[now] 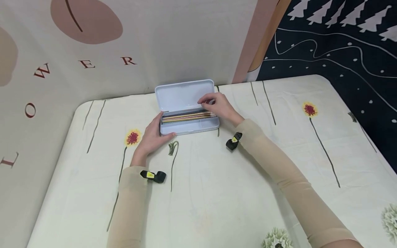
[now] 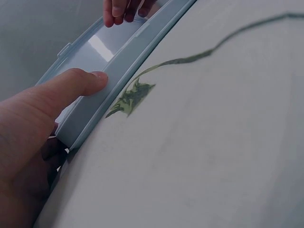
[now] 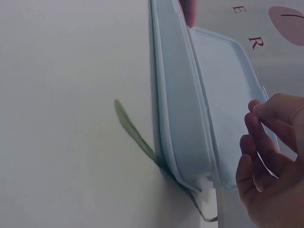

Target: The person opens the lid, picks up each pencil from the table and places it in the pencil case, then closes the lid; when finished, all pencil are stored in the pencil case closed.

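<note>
A pale blue pencil case (image 1: pixel 190 131) lies on the cloth-covered surface, its lid (image 1: pixel 181 96) tilted up at the back. Several thin pencils (image 1: pixel 186 117) in different colours lie lengthwise in its rear compartment. My left hand (image 1: pixel 153 133) grips the left end, the thumb (image 2: pixel 92 81) on the front wall and the other fingers round the side, partly hidden. Over the right end of the pencils hovers my right hand (image 1: pixel 219 105), in front of the lid. Its fingers (image 3: pixel 259 133) are loosely bent, thumb near the index finger, and I see nothing held between them.
The white cloth (image 1: pixel 211 189) has printed flowers and stems. Behind it rises a pale wall hanging (image 1: pixel 173 44) with letters, and at the right a dark cloth (image 1: pixel 325 51) with white trees. Each wrist wears a small black camera (image 1: pixel 159 176).
</note>
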`<state>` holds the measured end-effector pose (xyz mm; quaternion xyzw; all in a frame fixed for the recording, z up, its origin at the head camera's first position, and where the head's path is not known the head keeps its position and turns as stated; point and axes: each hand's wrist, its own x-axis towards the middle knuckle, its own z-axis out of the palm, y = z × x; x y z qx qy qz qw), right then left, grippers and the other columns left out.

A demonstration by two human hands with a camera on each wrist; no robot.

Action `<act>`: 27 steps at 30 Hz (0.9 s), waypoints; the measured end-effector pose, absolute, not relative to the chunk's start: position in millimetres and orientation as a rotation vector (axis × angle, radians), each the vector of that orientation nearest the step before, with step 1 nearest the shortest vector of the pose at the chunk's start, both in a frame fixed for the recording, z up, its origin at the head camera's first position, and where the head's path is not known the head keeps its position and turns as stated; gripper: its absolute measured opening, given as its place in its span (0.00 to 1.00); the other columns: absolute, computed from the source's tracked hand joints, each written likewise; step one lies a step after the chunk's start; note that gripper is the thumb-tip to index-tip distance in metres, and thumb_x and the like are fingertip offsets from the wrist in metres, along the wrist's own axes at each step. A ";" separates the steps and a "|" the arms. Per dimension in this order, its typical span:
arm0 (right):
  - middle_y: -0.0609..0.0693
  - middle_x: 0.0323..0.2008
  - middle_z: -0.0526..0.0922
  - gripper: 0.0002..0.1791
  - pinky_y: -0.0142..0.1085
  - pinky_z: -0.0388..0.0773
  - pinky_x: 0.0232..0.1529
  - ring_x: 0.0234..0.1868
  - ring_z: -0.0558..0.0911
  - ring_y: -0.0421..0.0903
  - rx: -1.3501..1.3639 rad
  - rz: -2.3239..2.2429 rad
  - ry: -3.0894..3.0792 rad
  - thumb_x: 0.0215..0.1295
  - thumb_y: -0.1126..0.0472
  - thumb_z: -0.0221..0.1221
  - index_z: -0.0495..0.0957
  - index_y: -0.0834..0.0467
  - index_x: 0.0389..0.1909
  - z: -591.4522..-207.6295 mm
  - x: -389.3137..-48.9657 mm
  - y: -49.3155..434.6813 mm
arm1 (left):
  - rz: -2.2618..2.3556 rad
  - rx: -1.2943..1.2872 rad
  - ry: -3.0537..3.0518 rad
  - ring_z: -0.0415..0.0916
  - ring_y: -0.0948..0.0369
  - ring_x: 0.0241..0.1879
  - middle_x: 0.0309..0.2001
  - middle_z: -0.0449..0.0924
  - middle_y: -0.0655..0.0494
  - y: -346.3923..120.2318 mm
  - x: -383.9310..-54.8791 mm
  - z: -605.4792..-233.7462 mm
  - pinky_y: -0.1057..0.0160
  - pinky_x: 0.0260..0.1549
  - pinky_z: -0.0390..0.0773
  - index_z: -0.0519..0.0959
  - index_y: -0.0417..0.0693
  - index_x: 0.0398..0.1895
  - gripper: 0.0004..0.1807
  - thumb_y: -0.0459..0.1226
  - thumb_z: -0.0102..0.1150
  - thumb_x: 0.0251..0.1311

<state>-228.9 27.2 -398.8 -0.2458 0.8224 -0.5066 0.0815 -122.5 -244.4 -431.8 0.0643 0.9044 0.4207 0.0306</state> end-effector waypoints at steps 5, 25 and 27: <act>0.55 0.44 0.83 0.10 0.33 0.74 0.42 0.42 0.76 0.46 -0.667 -1.562 2.472 0.65 0.69 0.56 0.83 0.66 0.44 -395.6 -230.3 35.6 | 1.295 0.209 2.792 0.50 0.45 0.71 0.72 0.54 0.42 -243.2 -122.9 -431.6 0.44 0.67 0.50 0.48 0.42 0.76 0.52 0.41 0.69 0.53; 0.58 0.58 0.73 0.19 0.42 0.71 0.58 0.61 0.70 0.49 -0.557 -1.730 2.553 0.66 0.70 0.54 0.75 0.65 0.57 -385.5 -238.8 55.9 | 1.301 0.207 2.793 0.51 0.46 0.70 0.72 0.55 0.42 -243.7 -123.2 -433.2 0.45 0.67 0.51 0.48 0.42 0.76 0.52 0.41 0.70 0.53; 0.59 0.59 0.71 0.21 0.44 0.70 0.60 0.62 0.69 0.51 -0.574 -1.744 2.532 0.66 0.70 0.54 0.72 0.66 0.60 -384.8 -238.8 55.3 | 1.304 0.207 2.792 0.50 0.46 0.70 0.72 0.55 0.42 -243.5 -123.1 -433.1 0.45 0.67 0.51 0.48 0.42 0.76 0.52 0.41 0.70 0.53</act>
